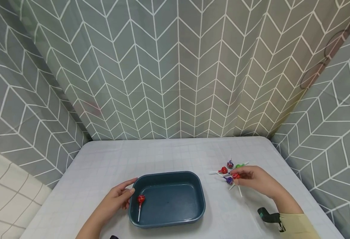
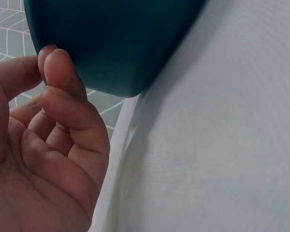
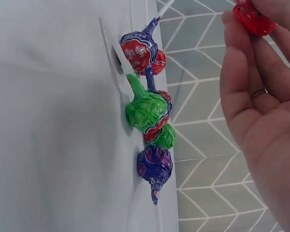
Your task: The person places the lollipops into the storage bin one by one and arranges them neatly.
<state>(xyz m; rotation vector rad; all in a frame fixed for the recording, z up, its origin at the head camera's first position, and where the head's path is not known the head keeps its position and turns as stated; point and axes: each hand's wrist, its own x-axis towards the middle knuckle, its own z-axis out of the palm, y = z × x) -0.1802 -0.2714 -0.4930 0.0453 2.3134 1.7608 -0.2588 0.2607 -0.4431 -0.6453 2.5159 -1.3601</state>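
My left hand (image 1: 115, 199) pinches the left rim of a dark blue rectangular tray (image 1: 166, 223), thumb on top. A red-wrapped lollipop (image 1: 141, 199) lies in the tray near its left wall, its white stick toward me. Over a group of lollipops at the right, my right hand (image 1: 254, 179) holds another red lollipop (image 3: 255, 20) between thumb and fingers. Around its fingertips lie a purple lollipop (image 1: 229, 180), a second red one (image 1: 223, 170), a purple one farther back (image 1: 230, 164) and a partly hidden green one (image 1: 239, 165).
A white cloth covers the table (image 1: 109, 156). Grey curtains (image 1: 169, 73) with white chevron lines stand behind it and on both sides. A dark strap-like device (image 1: 269, 216) sits at the right wrist by the yellow sleeve (image 1: 297, 225).
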